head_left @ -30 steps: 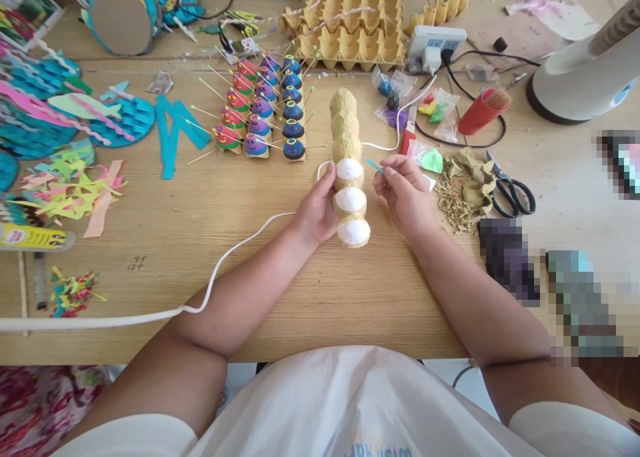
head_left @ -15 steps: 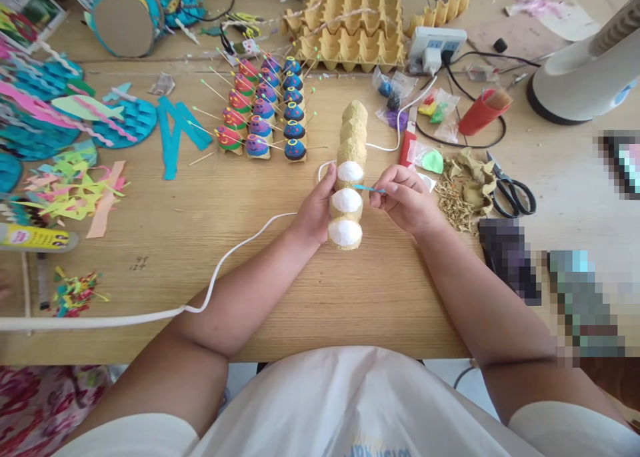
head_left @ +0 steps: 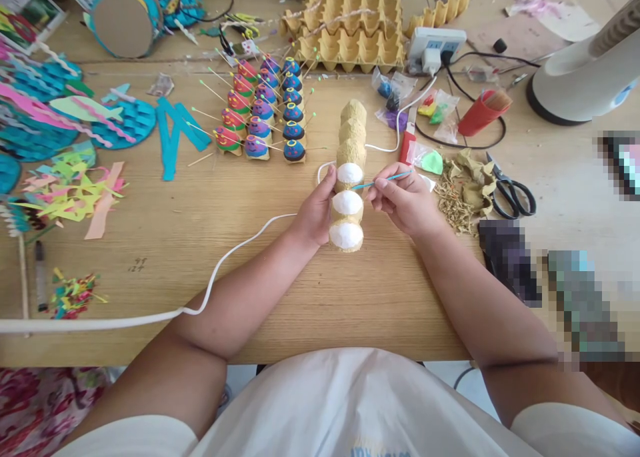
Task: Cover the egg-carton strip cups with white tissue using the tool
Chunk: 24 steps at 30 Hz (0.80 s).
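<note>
My left hand (head_left: 318, 207) is closed around the left side of an egg carton strip (head_left: 352, 152), its thumb along the edge. The strip is tan, a row of bumps pointing away from me. White clay (head_left: 347, 204) covers the tops of the three nearest bumps; the farther ones are bare. In my right hand (head_left: 400, 200) a thin blue stick (head_left: 399, 176) is pinched between thumb and fingers. Its tip reaches the dip between the first two white bumps counted from the far end; whether it touches is too small to tell.
Painted carton strips (head_left: 257, 147) with pins stand beyond my left hand. Plastic bags of clay (head_left: 431, 160), a red-handled cutter (head_left: 407, 149), carton scraps (head_left: 470, 184) and black scissors (head_left: 513, 196) lie to the right. A white cable (head_left: 220, 270) crosses by my left forearm.
The blue stick has turned in my right fingers, and its rear end now shows past them. At the far left, a yellow bottle and part of a person's hand have gone out of view.
</note>
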Tool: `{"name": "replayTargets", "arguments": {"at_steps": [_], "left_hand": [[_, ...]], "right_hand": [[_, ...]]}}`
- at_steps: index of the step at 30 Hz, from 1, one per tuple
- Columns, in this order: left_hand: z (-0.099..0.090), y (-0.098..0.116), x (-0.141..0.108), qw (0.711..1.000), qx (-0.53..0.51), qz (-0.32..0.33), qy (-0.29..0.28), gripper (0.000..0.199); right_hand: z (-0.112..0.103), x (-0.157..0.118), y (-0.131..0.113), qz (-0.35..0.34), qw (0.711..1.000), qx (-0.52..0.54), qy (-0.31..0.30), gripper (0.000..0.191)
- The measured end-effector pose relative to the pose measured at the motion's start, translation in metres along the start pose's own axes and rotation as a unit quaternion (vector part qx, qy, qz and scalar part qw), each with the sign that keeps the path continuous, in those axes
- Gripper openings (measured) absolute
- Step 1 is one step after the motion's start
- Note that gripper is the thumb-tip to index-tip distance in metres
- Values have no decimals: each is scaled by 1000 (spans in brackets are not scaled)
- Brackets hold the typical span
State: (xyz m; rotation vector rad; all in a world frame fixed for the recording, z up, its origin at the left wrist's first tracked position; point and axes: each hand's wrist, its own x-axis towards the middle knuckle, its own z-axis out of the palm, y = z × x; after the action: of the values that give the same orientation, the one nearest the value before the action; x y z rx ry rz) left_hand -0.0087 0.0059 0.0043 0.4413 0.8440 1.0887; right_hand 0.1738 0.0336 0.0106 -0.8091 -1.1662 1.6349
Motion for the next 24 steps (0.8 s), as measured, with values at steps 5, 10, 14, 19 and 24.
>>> {"name": "replayTargets", "arguments": {"at_steps": [5, 10, 14, 19, 24], "left_hand": [[8, 1, -5, 998, -63, -27, 7, 42], [10, 1, -7, 992, -112, -53, 11, 39], [9, 1, -6, 993, -111, -23, -16, 36], [11, 0, -6, 994, -112, 3, -12, 35], [11, -2, -6, 996, -92, 10, -16, 36]], "right_hand": [[8, -3, 0, -42, 998, -54, 16, 57], [11, -4, -1, -81, 989, -119, 22, 57], [7, -3, 1, -89, 985, -143, 21, 56], [4, -2, 3, -169, 967, -186, 42, 53], [5, -2, 5, -199, 958, -200, 46, 51]]}}
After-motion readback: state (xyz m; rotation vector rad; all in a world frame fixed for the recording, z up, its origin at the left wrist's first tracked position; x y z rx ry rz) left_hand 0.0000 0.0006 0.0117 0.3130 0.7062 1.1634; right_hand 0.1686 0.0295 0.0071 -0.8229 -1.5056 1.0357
